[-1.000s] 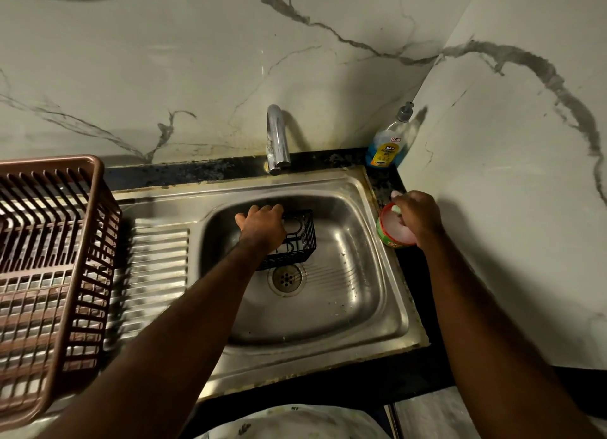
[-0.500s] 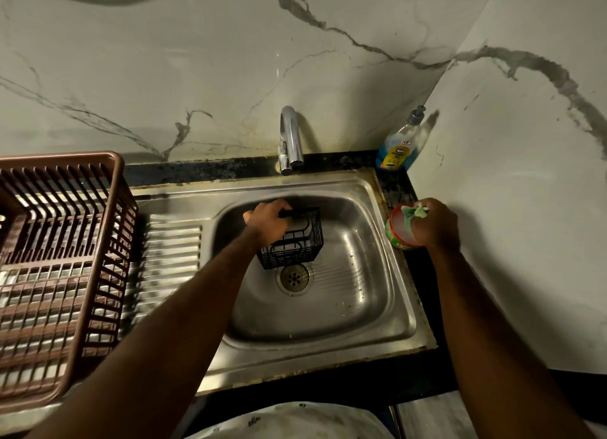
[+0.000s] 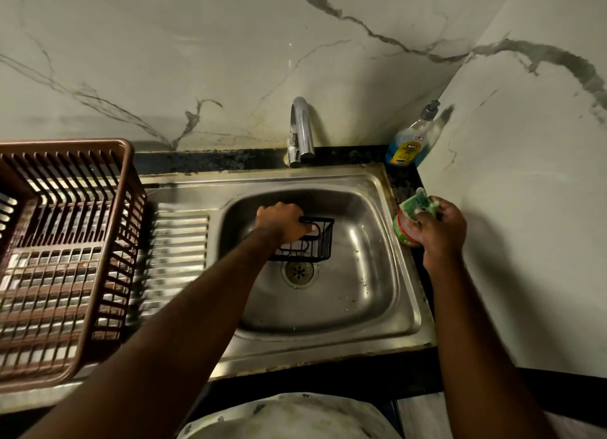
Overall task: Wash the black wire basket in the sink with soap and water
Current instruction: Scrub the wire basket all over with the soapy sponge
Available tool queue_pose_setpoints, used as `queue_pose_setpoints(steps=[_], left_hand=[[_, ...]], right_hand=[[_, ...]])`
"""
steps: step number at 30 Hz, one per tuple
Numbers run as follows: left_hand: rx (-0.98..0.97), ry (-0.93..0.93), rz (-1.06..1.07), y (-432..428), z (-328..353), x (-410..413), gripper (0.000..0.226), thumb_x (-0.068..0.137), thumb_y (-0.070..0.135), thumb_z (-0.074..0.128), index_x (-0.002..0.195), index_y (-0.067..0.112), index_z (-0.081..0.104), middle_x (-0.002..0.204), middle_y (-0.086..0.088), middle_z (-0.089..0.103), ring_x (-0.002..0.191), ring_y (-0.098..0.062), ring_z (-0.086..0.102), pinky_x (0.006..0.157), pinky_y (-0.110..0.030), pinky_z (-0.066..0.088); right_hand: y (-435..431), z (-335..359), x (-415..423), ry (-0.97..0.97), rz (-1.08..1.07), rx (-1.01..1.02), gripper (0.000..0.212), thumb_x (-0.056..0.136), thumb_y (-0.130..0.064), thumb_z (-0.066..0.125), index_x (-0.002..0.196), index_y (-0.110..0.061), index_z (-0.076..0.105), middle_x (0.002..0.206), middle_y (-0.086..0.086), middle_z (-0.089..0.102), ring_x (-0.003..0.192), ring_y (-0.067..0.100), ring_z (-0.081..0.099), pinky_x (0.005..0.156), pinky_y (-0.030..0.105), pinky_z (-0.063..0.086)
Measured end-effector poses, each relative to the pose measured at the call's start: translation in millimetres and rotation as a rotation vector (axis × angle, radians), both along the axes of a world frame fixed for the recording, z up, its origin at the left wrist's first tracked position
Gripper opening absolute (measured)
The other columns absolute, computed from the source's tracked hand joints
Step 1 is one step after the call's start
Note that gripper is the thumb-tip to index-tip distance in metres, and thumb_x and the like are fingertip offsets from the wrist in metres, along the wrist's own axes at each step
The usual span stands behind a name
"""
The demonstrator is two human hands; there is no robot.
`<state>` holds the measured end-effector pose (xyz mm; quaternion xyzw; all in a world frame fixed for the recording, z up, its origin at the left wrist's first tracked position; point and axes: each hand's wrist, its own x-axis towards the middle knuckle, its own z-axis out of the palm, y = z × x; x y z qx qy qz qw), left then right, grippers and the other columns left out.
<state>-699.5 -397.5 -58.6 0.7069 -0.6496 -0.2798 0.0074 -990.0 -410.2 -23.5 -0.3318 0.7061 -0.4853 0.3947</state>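
Note:
A small black wire basket [image 3: 313, 243] stands in the steel sink [image 3: 361, 291], just behind the drain. My left hand [image 3: 282, 222] grips its top rim from the left. My right hand [image 3: 438, 226] hovers at the sink's right edge and pinches a green scrub sponge [image 3: 418, 203]. Under that hand sits a round soap tub [image 3: 405, 231] with a red and green rim, partly hidden by my fingers. The chrome tap [image 3: 300, 133] rises behind the basin; no water is visibly running.
A brown plastic dish rack [image 3: 65, 248] fills the left side beside the ribbed drainboard [image 3: 177, 258]. A bottle of blue dish liquid [image 3: 412, 143] stands in the back right corner. Marble walls close in behind and on the right.
My right hand has lifted the green sponge up out of the soap tub. My left hand has kept its grip on the basket.

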Motion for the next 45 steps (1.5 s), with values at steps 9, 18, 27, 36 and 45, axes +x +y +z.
queue_pose_setpoints(steps=[9,18,27,36,45], left_hand=[[0.161,0.301,0.11,4.0,8.4,-5.5,0.045,0.095,0.057,0.059,0.113,0.017,0.071,0.1,-0.004,0.071,0.089,-0.021,0.068,0.089,-0.042,0.059],[0.365,0.769,0.605,32.8,-3.7,-37.3,0.029,0.103,0.04,0.056,0.098,0.012,0.056,0.08,-0.003,0.045,0.066,-0.015,0.048,0.062,-0.03,0.051],[0.326,0.656,0.462,46.6,-9.0,-59.7,0.039,0.103,0.046,0.054,0.095,0.008,0.055,0.078,-0.005,0.052,0.059,-0.015,0.054,0.043,-0.025,0.046],[0.071,0.638,0.456,65.3,-17.5,-55.9,0.035,0.1,0.023,0.047,0.084,0.002,0.07,0.067,-0.007,0.065,0.054,-0.017,0.057,0.05,-0.027,0.049],[-0.074,0.423,0.202,87.7,-24.1,-45.1,0.023,0.098,0.029,0.053,0.082,0.016,0.064,0.071,-0.003,0.067,0.064,-0.022,0.065,0.056,-0.036,0.055]], right_hand=[[31.7,4.9,47.4,-0.407,0.082,-0.078,0.04,0.088,0.009,0.063,0.125,-0.004,0.058,0.12,0.019,0.064,0.102,0.03,0.068,0.071,0.034,0.06],[60.1,2.6,64.7,-0.336,0.145,-0.015,0.04,0.087,0.008,0.065,0.125,-0.002,0.06,0.115,0.016,0.065,0.097,0.027,0.071,0.075,0.038,0.062],[75.7,-12.8,53.4,-0.167,0.204,-0.041,0.033,0.084,0.002,0.07,0.108,-0.02,0.065,0.111,0.012,0.069,0.097,0.026,0.073,0.072,0.038,0.062],[95.0,-15.4,72.0,0.322,0.374,-0.143,0.024,0.083,-0.008,0.075,0.097,-0.022,0.061,0.087,-0.014,0.065,0.074,-0.003,0.062,0.061,0.017,0.049],[80.7,-13.2,100.2,0.396,0.536,-0.25,0.035,0.09,-0.011,0.066,0.124,-0.018,0.064,0.119,-0.003,0.067,0.104,0.012,0.062,0.084,0.023,0.05]])
